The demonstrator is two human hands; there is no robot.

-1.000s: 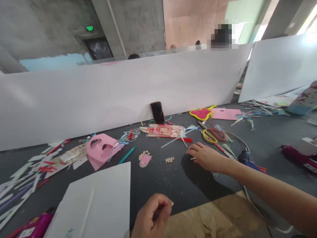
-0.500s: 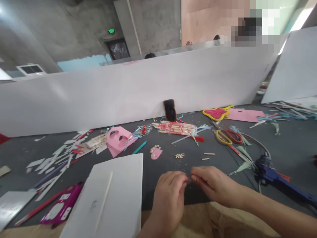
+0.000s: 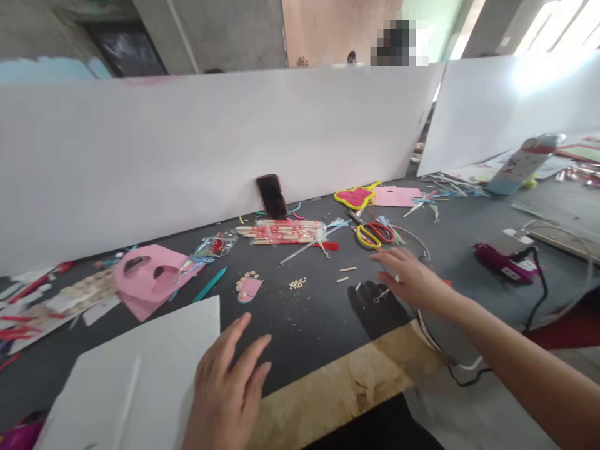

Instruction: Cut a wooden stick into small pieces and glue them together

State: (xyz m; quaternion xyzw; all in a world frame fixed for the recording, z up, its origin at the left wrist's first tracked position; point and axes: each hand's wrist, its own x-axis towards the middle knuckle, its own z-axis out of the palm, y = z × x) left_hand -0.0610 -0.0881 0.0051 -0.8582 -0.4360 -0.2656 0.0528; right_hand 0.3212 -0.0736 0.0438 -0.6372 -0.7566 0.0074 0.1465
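My left hand (image 3: 229,378) hovers with fingers apart at the right edge of a white board (image 3: 154,369), holding nothing. My right hand (image 3: 412,278) is stretched over the table at the right, fingers extended, casting a shadow. A small pale spot shows by its fingers, too small to name. Red-handled scissors (image 3: 385,232) and yellow-handled scissors (image 3: 368,237) lie just beyond it. Nearby are short wooden stick pieces (image 3: 347,269) and a thin looped bit (image 3: 382,295). Between the hands lie a pile of small round wooden slices (image 3: 297,284) and a pink heart (image 3: 250,289) edged with slices.
A phone (image 3: 272,197) leans against the white partition (image 3: 187,144). Bagged wooden sticks (image 3: 285,231), a teal pen (image 3: 209,284) and a pink cut-out sheet (image 3: 152,275) lie ahead. At the right are a bottle (image 3: 525,165), a purple device (image 3: 506,262) and cords.
My hands have parted: the right reached forward and right, the left opened and moved left. The view swung right. The blue glue gun no longer shows; my right hand and forearm cover its spot.
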